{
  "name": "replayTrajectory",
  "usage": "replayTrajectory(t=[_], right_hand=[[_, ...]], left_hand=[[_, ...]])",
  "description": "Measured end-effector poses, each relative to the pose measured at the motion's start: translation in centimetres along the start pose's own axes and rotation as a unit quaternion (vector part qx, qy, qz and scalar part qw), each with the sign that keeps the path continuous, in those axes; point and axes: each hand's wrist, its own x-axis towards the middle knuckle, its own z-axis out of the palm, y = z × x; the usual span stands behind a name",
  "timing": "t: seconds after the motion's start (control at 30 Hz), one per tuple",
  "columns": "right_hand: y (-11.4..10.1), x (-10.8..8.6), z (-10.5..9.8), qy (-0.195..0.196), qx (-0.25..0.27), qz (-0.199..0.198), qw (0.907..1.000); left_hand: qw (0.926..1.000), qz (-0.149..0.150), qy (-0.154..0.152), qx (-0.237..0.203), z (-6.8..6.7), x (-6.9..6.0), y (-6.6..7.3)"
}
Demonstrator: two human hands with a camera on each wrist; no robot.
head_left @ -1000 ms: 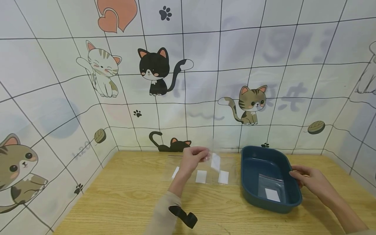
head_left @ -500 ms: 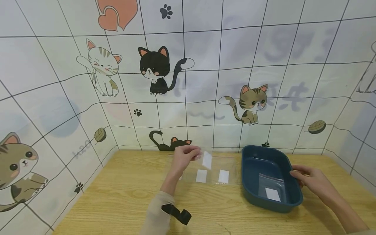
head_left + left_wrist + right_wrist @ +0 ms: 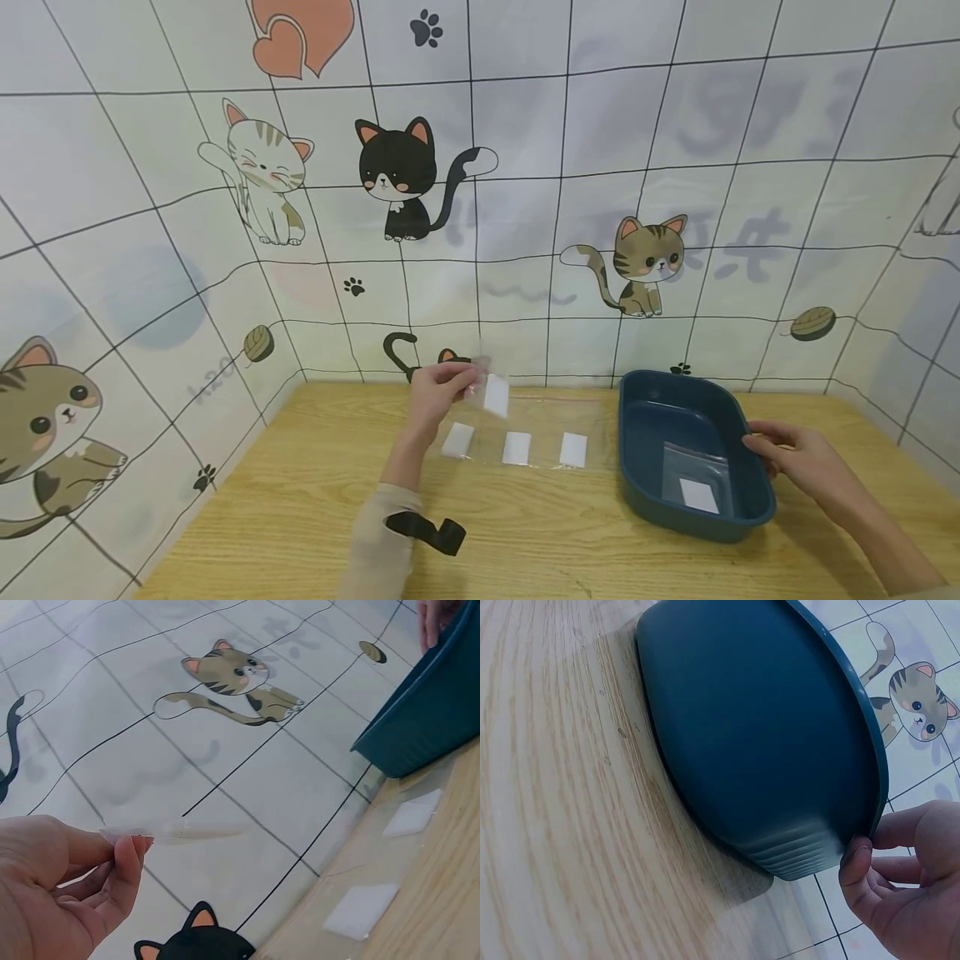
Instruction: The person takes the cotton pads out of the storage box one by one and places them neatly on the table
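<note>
My left hand (image 3: 438, 396) pinches the edge of a clear plastic bag with a white label (image 3: 496, 395), raised above the table's back; the left wrist view shows this bag (image 3: 187, 831) nearly edge-on. Below it, several clear bags with white labels (image 3: 517, 448) lie in a row on the table. On the right stands a dark blue bin (image 3: 693, 527), with one labelled bag (image 3: 698, 496) lying inside. The thumb and fingers of my right hand (image 3: 806, 467) grip the bin's right rim, seen also in the right wrist view, where the hand (image 3: 911, 877) pinches the rim.
The wooden table (image 3: 300, 517) meets a wall covering (image 3: 517, 208) with cat drawings along its back edge. A black strap (image 3: 426, 532) hangs loosely from my left sleeve.
My left hand has moved left with the pinched bag, uncovering the leftmost label on the table. My right hand keeps its grip on the bin, which stays in place.
</note>
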Motion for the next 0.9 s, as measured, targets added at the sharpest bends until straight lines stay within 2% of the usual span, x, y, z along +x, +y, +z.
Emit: replayTrajectory(t=[0.23,0.53,0.9], right_hand=[[-0.1,-0.1,-0.1,-0.001,-0.003,-0.003,1.0000],[-0.2,-0.1,-0.1,0.000,-0.003,0.000,1.0000],[-0.3,-0.1,0.0,0.001,0.001,0.000,1.0000]], left_hand=[[0.9983,-0.017,0.036,0.042,-1.8,0.0,0.3],[0.9974,-0.041,0.050,0.032,-3.2,0.1,-0.1],[0.9944,-0.065,0.071,0.043,-5.3,0.2,-0.5]])
